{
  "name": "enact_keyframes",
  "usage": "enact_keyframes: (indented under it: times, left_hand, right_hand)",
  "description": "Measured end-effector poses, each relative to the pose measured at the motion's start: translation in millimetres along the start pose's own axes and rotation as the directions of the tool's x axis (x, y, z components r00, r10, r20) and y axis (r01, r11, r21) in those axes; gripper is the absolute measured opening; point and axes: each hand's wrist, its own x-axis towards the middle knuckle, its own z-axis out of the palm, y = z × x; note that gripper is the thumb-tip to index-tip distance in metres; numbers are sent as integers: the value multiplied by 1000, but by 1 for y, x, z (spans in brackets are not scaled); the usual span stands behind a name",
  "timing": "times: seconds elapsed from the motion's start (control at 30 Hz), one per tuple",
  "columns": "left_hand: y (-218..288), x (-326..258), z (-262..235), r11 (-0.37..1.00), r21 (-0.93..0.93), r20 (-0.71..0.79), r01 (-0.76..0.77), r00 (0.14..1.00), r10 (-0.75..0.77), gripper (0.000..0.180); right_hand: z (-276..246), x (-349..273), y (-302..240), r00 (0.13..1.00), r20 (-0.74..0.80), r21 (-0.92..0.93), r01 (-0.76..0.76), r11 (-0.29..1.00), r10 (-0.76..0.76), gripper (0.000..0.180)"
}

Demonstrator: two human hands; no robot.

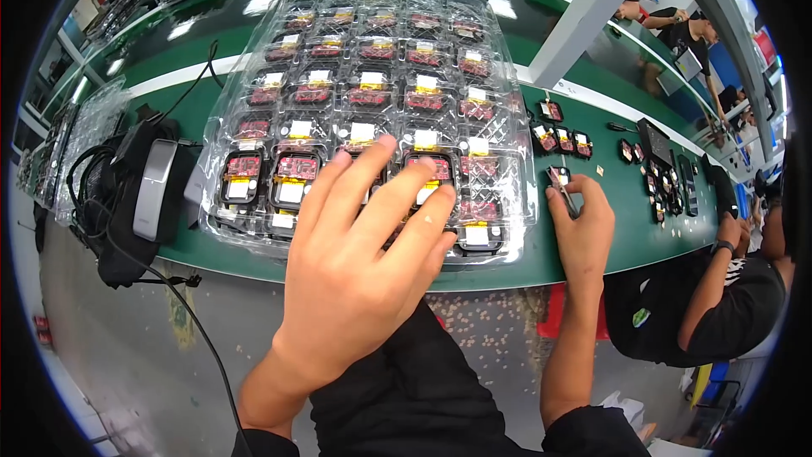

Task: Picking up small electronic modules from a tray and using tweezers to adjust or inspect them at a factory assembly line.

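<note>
A clear plastic blister tray [523, 195] holds rows of small black-framed electronic units, with red circuit boards, yellow tape and white patches. Over its near middle lies my left hand [359, 245], fingers spread, hiding several of the units beneath; nothing shows in its grasp. To the right of the tray, my right hand [589, 224] pinches a small black-framed electronic unit [559, 175] between thumb and fingers, just above the green bench [617, 237]. The fingers cover part of that unit.
Loose units [562, 140] sit beyond my right hand, with more dark parts [664, 178] farther right. A black case with a grey device [156, 189] and cables stands left of the tray. A grey post [584, 21] rises behind. A co-worker [710, 288] sits at right.
</note>
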Motion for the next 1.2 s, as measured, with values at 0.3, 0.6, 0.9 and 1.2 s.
enact_keyframes:
  times: [0.3,0.6,0.9,1.2]
  left_hand:
    - [37,-78,10,622,-782,-144,-43,983,-113,18]
    - [47,-126,60,-606,-594,694,529,718,-54,49]
    - [35,-143,51,-721,-597,679,352,700,-220,61]
    - [28,-154,50,-619,-734,584,280,726,-364,58]
  right_hand:
    - [-15,-48,5,994,-48,401,113,909,-102,30]
    - [-31,-92,-41,776,151,737,325,593,-613,33]
    - [-20,-110,-59,850,242,647,218,731,-468,40]
    - [-3,-122,-63,810,190,442,433,785,-554,32]
